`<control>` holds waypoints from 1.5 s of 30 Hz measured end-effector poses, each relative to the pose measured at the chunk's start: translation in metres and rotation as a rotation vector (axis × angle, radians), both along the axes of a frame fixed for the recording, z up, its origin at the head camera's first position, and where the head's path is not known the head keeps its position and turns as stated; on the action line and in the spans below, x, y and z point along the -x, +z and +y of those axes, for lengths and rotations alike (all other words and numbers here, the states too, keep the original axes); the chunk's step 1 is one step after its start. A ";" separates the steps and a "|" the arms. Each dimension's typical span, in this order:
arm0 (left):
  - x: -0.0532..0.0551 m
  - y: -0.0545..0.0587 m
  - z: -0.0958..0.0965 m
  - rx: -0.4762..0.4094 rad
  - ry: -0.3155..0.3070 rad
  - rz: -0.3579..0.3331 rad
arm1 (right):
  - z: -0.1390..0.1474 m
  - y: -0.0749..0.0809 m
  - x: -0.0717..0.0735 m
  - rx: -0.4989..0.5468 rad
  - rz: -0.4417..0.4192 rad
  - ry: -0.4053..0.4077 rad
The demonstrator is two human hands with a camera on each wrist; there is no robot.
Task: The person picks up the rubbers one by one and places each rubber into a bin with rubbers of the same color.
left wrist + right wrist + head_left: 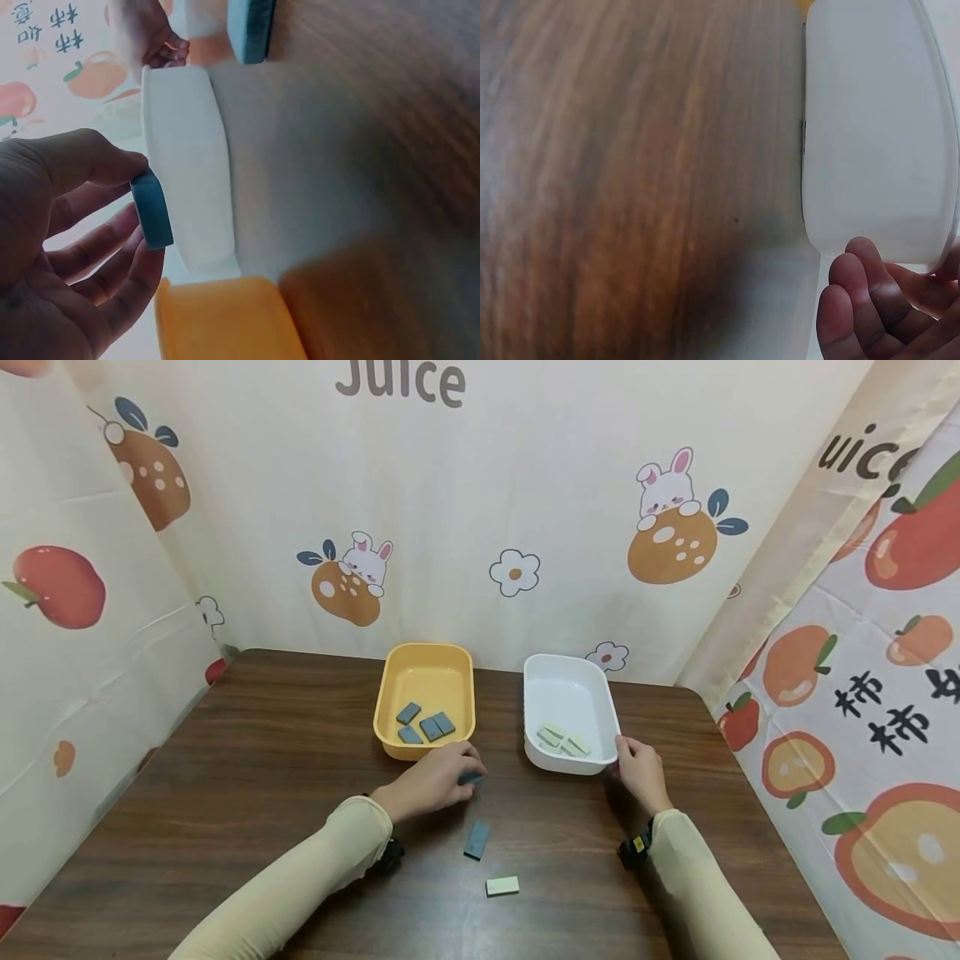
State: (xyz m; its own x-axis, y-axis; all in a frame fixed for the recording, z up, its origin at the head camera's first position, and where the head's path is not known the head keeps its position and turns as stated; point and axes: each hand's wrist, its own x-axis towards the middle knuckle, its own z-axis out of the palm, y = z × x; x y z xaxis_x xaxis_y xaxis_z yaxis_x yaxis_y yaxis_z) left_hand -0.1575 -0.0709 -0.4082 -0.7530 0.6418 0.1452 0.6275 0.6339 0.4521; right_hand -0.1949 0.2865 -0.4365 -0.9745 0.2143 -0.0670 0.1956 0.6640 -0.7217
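My left hand pinches a small blue-grey rectangular block between thumb and fingertips, just in front of the yellow container. Inside that container lie several blue-grey blocks. At its near right corner, my right hand grips the rim of the white container; the other fingers hang beside the wall in the right wrist view. Several pale green blocks lie in the near end of the white container. Another blue-grey block and one pale green block lie on the table nearer to me.
Both containers stand side by side near the back edge of the brown wooden table, with a gap between them. A printed curtain hangs close behind and along both sides.
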 end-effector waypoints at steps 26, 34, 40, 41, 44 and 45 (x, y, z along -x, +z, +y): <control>0.017 0.011 -0.024 -0.141 0.128 0.066 | 0.001 0.001 0.002 0.035 -0.027 -0.004; 0.033 0.013 -0.039 -0.138 0.214 0.061 | 0.001 0.001 0.002 0.036 -0.031 -0.007; 0.046 0.013 -0.053 -0.123 0.295 -0.074 | 0.000 0.001 0.002 0.036 -0.035 -0.001; 0.048 0.013 -0.055 -0.125 0.306 -0.089 | 0.000 0.002 0.002 0.037 -0.035 0.001; 0.058 0.014 -0.059 -0.126 0.335 -0.122 | 0.001 0.002 0.002 0.040 -0.035 0.005; 0.062 0.013 -0.060 -0.120 0.341 -0.129 | 0.001 0.002 0.002 0.040 -0.034 0.005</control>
State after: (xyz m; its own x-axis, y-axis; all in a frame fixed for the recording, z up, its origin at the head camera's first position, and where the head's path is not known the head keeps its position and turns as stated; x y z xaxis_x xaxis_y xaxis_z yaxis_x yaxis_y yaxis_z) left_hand -0.2190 -0.1311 -0.3948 -0.9372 0.3359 0.0941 0.3232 0.7343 0.5970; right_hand -0.1970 0.2874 -0.4349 -0.9724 0.2062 -0.1087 0.2176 0.6354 -0.7409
